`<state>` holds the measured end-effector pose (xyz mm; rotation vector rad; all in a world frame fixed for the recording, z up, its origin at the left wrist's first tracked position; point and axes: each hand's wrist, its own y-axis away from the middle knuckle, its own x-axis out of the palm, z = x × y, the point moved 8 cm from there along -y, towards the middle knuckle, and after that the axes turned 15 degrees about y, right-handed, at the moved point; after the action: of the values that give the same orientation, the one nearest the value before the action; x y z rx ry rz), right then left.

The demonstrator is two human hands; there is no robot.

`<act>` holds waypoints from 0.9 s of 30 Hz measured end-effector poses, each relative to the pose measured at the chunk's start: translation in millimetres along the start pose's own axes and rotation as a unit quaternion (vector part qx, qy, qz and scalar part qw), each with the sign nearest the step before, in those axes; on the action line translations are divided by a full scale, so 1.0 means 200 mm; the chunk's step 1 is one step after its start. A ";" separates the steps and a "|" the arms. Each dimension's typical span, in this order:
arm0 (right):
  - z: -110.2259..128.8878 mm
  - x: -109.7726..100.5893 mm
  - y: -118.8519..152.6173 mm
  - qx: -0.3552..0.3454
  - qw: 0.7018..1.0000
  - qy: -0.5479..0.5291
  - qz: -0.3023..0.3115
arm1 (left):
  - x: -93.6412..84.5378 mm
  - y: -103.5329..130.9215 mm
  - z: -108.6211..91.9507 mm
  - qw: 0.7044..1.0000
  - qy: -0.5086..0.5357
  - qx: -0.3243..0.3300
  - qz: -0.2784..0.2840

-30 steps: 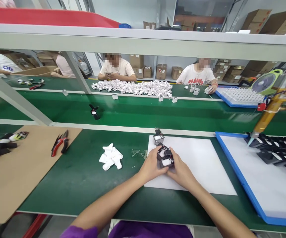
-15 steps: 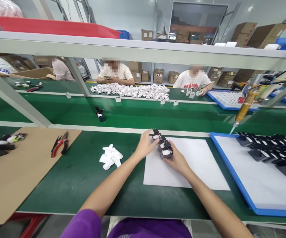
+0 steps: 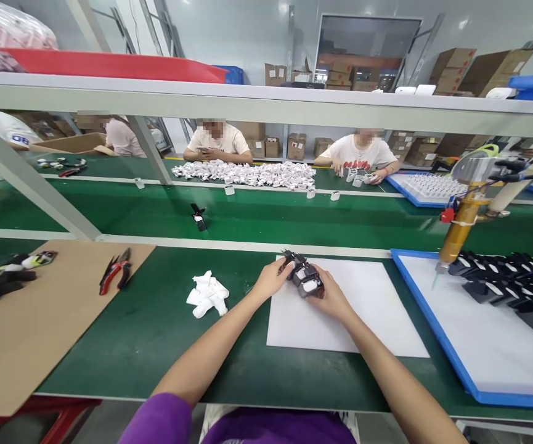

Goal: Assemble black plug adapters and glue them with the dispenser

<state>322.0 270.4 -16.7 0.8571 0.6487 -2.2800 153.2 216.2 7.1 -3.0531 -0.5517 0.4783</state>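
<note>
Between my hands is a cluster of small black plastic housings [image 3: 304,276] with white patches, held above the left part of a white sheet [image 3: 349,327]. My left hand [image 3: 272,277] grips its far left end, thumb on top. My right hand [image 3: 329,295] is closed round its near right side. The parts touch one another, and their exact kind is too small to tell. Left of my forearm lies a crumpled white cloth [image 3: 207,295] on the green table.
A blue-rimmed tray [image 3: 437,333] holds rows of black housings [image 3: 516,283], with a yellow dispenser [image 3: 460,228] hanging over it. Red-handled pliers [image 3: 114,271] lie on cardboard [image 3: 63,320] at left. Another black part [image 3: 198,219] sits on the green belt. Co-workers sit beyond white parts [image 3: 252,174].
The black housings have tilted slightly in my hands, with my left hand lower against them. The camera view has shifted a little. Across the belt, the right-hand co-worker's hand has moved toward the white parts.
</note>
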 end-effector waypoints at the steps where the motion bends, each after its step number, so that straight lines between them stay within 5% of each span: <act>1: -0.02 -0.01 -0.01 0.002 1.000 -0.005 -0.001 | 0.00 0.02 0.01 1.000 0.018 -0.005 0.006; 10: -0.19 -0.13 -0.03 0.064 0.998 -0.018 -0.010 | 0.15 0.20 0.16 0.977 0.197 -0.077 0.041; 15: -0.16 -0.11 0.00 0.087 0.996 0.001 -0.025 | 0.03 0.04 0.17 0.966 0.244 -0.084 0.000; 18: -0.14 -0.09 -0.01 0.093 0.995 0.008 -0.041 | 0.01 -0.08 0.09 0.953 0.294 -0.070 0.035; 27: 0.00 -0.02 -0.02 0.101 0.991 0.042 -0.080 | 0.23 -0.06 0.02 0.902 0.395 -0.110 0.138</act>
<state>321.2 273.9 -12.9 1.0356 0.5457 -2.4971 187.9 243.6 -10.2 -3.1353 -0.1327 -0.8672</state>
